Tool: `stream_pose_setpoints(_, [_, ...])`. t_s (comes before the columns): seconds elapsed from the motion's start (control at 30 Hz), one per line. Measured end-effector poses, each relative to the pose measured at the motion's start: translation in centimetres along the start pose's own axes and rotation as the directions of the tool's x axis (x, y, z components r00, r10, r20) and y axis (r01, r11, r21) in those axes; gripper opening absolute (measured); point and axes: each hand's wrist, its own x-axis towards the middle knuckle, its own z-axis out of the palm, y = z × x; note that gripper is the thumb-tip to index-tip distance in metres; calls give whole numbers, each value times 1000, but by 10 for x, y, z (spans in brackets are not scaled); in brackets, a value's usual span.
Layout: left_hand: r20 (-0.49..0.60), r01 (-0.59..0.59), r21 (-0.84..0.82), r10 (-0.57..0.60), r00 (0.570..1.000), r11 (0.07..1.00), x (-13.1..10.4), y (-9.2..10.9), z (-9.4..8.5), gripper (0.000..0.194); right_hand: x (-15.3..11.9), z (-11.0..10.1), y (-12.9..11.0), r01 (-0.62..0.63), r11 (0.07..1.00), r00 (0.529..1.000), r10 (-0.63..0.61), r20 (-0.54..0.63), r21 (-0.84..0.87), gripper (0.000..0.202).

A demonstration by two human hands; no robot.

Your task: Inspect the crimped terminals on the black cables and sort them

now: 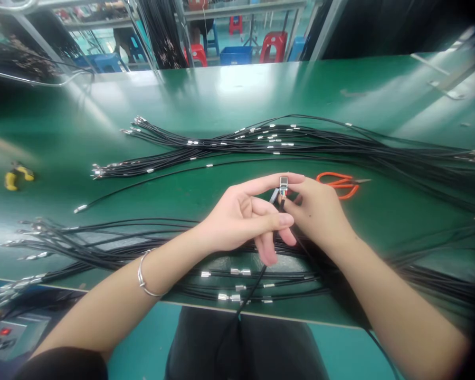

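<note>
A black cable (256, 285) runs up from my lap, with a bare metal USB plug (284, 183) at its end and coloured wires just below the plug. My left hand (253, 216) pinches the cable under the plug between thumb and fingers, its index finger stretched behind the plug. My right hand (320, 211) closes in from the right, its fingertips curled against the plug's wired end. A small grey piece (274, 196) shows beside the plug; its kind is unclear. Right fingertips are partly hidden.
Behind my hands lies a bundle of black cables (221, 143) with metal ends. More cables (114, 248) lie nearer the green table's edge (301, 319). Orange-handled scissors (340, 183) rest right, a yellow-handled tool (18, 174) far left. A grey box (16, 335) stands lower left.
</note>
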Motion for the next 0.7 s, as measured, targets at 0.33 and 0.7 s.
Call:
stream_pose_setpoints(0.33, [5,-19,9,19,1000,1000,0,-2,-1,66,0,1,-3,-22,978,1000,21,7,206,41])
stream_pose_setpoints(0.7, [-14,-19,45,19,1000,999,-1,2,2,57,1,-15,-2,-349,934,873,354,337,-79,44])
